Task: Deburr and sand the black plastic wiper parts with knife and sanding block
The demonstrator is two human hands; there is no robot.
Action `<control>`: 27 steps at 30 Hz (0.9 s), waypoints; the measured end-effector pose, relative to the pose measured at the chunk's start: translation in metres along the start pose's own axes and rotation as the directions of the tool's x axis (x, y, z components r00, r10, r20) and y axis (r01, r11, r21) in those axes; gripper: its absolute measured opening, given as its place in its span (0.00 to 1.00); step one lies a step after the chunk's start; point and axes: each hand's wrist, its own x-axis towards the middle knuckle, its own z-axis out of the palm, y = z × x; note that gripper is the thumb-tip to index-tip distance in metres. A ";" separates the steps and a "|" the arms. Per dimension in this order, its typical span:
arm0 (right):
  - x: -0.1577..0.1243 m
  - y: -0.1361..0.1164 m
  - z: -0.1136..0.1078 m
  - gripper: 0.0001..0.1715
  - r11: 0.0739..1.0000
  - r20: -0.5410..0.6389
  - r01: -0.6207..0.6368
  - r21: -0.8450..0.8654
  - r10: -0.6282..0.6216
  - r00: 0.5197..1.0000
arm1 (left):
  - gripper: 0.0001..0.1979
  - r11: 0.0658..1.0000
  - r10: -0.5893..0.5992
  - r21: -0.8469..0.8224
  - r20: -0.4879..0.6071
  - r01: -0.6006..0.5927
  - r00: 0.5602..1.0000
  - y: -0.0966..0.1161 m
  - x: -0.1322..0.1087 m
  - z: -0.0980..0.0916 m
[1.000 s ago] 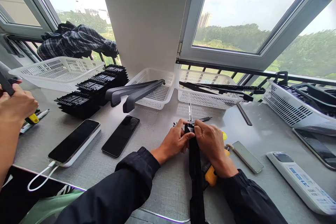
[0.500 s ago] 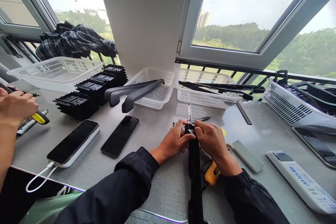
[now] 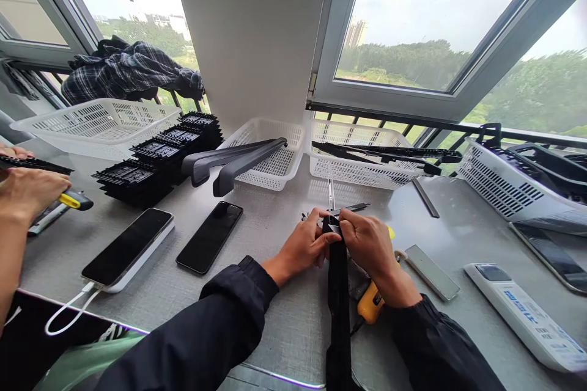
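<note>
At approx 5 o'clock of view, over tabletop (image 3: pixel 284 336), far end of long blk strip (image 3: pixel 338 311) pinched btwn fingers of L hand (image 3: pixel 305 244) (9 o'clock) & R hand (image 3: pixel 370 247) (3 o'clock), equally near, long axis approx 12–6, bulk toward 6.

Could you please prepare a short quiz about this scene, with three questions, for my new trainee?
1. True or false: the wearer's left hand, but not the right hand, touches the long black part.
2. How do the two dark curved bars lie at the white basket? A: wholly inside it; B: with ends jutting over its rim; C: behind it.
3. Fill the gap: the smooth object beside the right wrist is coloured ____.

Key: 1 false, both touch it; 2 B; 3 yellow.
</note>
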 end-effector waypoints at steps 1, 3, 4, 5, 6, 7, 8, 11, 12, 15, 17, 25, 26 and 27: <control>0.000 0.001 0.000 0.15 1.000 0.004 0.000 0.002 0.000 1.000 | 0.31 1.000 -0.004 -0.009 0.000 0.004 1.000 -0.001 0.000 0.000; 0.000 0.001 -0.001 0.14 1.000 0.008 -0.002 0.001 0.002 1.000 | 0.31 1.000 -0.010 -0.027 0.000 0.010 1.000 -0.001 0.001 0.000; 0.000 0.001 -0.001 0.14 1.000 0.009 -0.005 0.000 0.005 1.000 | 0.31 0.999 -0.011 -0.032 -0.001 0.011 1.000 -0.002 0.001 0.000; 0.000 0.001 -0.001 0.14 1.000 0.010 -0.009 -0.001 0.009 1.000 | 0.31 0.999 -0.009 -0.034 -0.003 0.009 1.000 -0.002 0.001 0.000; 0.000 0.001 -0.001 0.15 1.000 0.011 -0.013 -0.003 0.013 1.000 | 0.31 0.999 -0.008 -0.032 -0.003 0.007 1.000 -0.001 0.001 0.000; 0.000 0.001 -0.001 0.15 1.000 0.012 -0.017 -0.006 0.017 1.000 | 0.31 1.000 -0.005 -0.028 -0.003 0.005 1.000 -0.001 0.001 0.000; 0.000 0.001 -0.001 0.15 1.000 0.012 -0.022 -0.008 0.022 1.000 | 0.31 1.000 -0.002 -0.021 -0.004 0.002 1.000 -0.001 0.001 0.000; 0.000 0.000 -0.001 0.15 0.999 0.013 -0.035 -0.013 0.035 0.999 | 0.30 1.000 0.008 0.009 -0.010 -0.008 1.000 0.001 0.001 0.000; 0.000 -0.001 -0.001 0.15 0.999 0.016 -0.038 -0.012 0.038 0.999 | 0.30 1.000 0.010 0.018 -0.011 -0.010 1.000 0.002 0.000 -0.001; 0.001 -0.001 -0.001 0.15 0.999 0.031 -0.040 -0.009 0.041 0.999 | 0.29 1.000 0.011 0.030 -0.011 -0.011 1.000 0.003 0.000 -0.001; 0.001 -0.001 -0.002 0.15 0.999 0.044 -0.044 -0.007 0.044 0.998 | 0.29 1.000 0.007 0.030 -0.011 -0.007 1.000 0.004 -0.001 -0.001; 0.001 0.000 -0.006 0.15 0.999 0.090 -0.043 0.012 0.042 0.995 | 0.29 0.998 -0.008 0.063 0.014 0.007 1.000 0.004 0.000 -0.002; 0.001 0.000 -0.006 0.15 0.999 0.088 -0.044 0.011 0.043 0.995 | 0.29 0.998 -0.006 0.068 0.014 0.006 1.000 0.003 0.000 -0.003; 0.001 0.000 -0.006 0.15 0.999 0.087 -0.044 0.010 0.043 0.995 | 0.29 0.997 -0.005 0.072 0.013 0.004 1.000 0.004 0.000 -0.003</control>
